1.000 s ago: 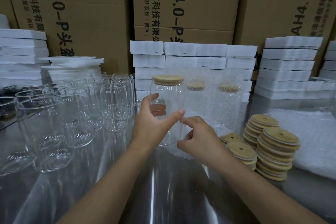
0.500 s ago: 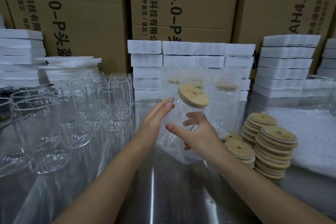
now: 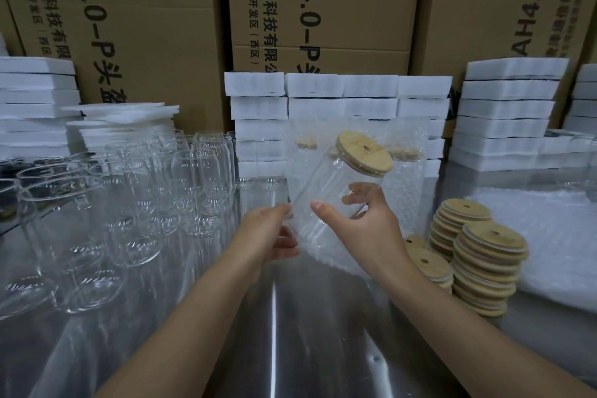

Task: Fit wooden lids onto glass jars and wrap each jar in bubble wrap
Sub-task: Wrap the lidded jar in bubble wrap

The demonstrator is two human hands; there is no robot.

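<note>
**Lidded jar tipped into the wrap**

Just left of the stack of spare lids (image 3: 484, 255), the right hand (image 3: 365, 226) grips the glass jar (image 3: 332, 191) around its middle. The jar is off the counter (image 3: 290, 349) and tilted, its wooden lid (image 3: 365, 152) uppermost. The left hand (image 3: 268, 236) has its fingers curled on the bubble wrap (image 3: 319, 242) at the jar's base. Best, I'd say, to pin that edge tight against the glass and roll the jar into it. Half a second ago the left hand lay flat and open on the jar's side; now it sits lower and closed.
</note>
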